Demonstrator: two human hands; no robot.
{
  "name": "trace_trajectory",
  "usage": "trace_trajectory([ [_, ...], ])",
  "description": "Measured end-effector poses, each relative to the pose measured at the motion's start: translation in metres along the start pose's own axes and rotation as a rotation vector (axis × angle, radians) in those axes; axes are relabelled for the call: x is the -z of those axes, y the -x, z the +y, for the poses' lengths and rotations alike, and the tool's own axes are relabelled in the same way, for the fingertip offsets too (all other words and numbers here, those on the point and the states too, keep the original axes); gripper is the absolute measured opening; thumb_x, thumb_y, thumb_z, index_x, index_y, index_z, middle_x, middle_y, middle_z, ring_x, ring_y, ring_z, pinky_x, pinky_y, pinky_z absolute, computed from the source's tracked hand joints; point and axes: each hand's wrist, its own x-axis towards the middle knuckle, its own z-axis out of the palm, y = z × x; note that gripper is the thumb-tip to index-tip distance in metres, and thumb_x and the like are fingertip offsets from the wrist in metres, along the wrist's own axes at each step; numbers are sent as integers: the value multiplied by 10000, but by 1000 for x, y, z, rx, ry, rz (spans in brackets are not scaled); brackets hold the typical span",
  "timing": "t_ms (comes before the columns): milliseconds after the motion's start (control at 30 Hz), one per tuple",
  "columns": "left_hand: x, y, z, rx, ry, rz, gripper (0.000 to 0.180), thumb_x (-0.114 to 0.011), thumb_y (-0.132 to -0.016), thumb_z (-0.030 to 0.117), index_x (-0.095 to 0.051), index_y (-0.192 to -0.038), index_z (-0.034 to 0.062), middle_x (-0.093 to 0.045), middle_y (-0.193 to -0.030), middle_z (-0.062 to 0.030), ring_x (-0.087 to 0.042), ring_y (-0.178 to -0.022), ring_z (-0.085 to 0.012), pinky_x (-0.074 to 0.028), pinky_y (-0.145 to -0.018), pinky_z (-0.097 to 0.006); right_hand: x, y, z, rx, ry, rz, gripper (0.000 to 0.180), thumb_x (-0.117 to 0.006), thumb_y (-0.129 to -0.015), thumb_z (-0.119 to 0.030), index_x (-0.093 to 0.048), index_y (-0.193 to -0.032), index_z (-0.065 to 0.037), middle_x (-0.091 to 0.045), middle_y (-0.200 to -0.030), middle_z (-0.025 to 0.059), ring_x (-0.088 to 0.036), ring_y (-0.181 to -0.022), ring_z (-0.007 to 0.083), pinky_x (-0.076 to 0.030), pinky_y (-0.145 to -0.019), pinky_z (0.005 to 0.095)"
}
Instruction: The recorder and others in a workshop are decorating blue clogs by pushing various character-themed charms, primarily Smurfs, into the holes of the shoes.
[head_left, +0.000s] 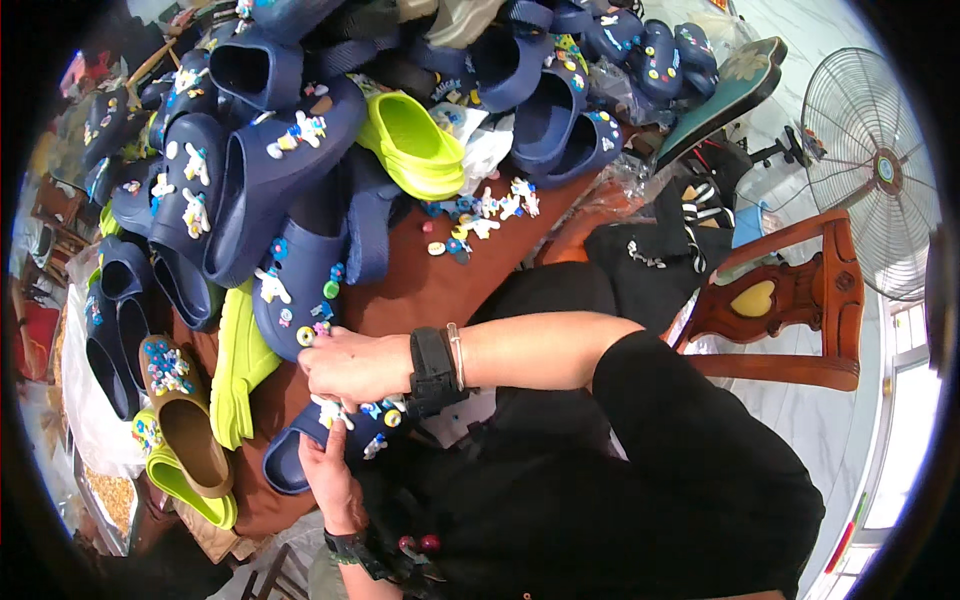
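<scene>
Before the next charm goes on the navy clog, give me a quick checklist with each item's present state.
1. Navy clog steadied by left hand: ok.
2. Right hand over the clog's upper: ok.
3. Charm pinched in right fingertips: cannot tell, hidden.
4. Charms already on the clog: ok, several show.
5. Loose charms on the brown table: ok, in view beyond the hands.
6. Free hole on the clog: cannot tell.
</scene>
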Motion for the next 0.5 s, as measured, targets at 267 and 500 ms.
trace_trajectory([
  [267, -2, 7, -3, 30, 38, -3, 327, -643, -959, 23, -543, -1267, -27, -668, -1180, -100, -666, -1024, -177, -533, -923, -316, 12, -12, -8, -219, -205, -238, 352, -741, -755, -77, -525, -998, 58, -689, -758, 196, -698, -864, 400, -537, -695, 487],
  [500, -4, 5, -9, 14, 57, 4, 322, -635, -955, -7, -551, -1266, -5, -675, -1183, -94, -665, -1025, -162, -532, -904, -302, 1, -2, -10, -154, -107, -101, 186, -635, -837, -136, -538, -925, -4, -689, -711, 112, -715, -776, 335, -517, -657, 474],
])
